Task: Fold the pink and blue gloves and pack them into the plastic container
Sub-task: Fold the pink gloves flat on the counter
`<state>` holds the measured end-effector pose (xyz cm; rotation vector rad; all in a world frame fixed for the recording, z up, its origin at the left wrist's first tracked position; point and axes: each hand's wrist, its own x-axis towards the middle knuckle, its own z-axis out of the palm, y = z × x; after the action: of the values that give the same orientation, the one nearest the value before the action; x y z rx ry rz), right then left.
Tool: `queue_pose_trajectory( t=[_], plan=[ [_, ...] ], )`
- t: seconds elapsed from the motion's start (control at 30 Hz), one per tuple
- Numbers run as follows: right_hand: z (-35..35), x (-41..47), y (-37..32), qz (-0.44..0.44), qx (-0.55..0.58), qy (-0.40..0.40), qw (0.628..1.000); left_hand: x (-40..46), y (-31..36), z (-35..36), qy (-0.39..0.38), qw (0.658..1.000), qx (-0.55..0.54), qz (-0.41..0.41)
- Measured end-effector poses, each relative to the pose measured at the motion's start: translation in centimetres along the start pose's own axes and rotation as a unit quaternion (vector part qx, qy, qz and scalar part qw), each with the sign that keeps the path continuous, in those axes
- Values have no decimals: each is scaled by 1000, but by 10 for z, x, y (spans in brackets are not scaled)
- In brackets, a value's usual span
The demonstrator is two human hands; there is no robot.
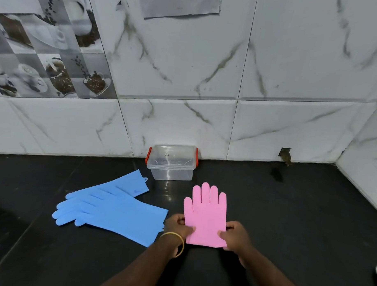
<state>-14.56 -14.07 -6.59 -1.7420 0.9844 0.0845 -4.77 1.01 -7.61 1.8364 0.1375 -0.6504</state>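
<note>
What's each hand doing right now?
Left hand: closed on the pink glove's left edge.
Right hand: closed on the pink glove's right edge.

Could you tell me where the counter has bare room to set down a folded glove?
Bare counter runs right of the pink glove to the corner wall, with more at far left, behind the blue gloves. It is crowded centrally, between the gloves, both hands and the plastic container.

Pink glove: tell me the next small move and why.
Probably fold the finger end back toward the cuff. The pink glove lies flat, fingers toward the plastic container, and the left hand and right hand pinch its cuff sides.
</note>
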Motion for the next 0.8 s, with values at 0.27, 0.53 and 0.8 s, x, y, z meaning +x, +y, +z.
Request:
queue_pose_trajectory(
  t=[0.27,0.53,0.8],
  plan=[
    [-4,16,11,-7,-59,9,998,16,-4,4,-9,995,100,-7],
    [5,24,4,-264,-313,154,899,12,9,12,93,884,408,210],
    [19,59,-15,-315,-450,83,831,38,18,22,-44,750,597,280]
  ],
)
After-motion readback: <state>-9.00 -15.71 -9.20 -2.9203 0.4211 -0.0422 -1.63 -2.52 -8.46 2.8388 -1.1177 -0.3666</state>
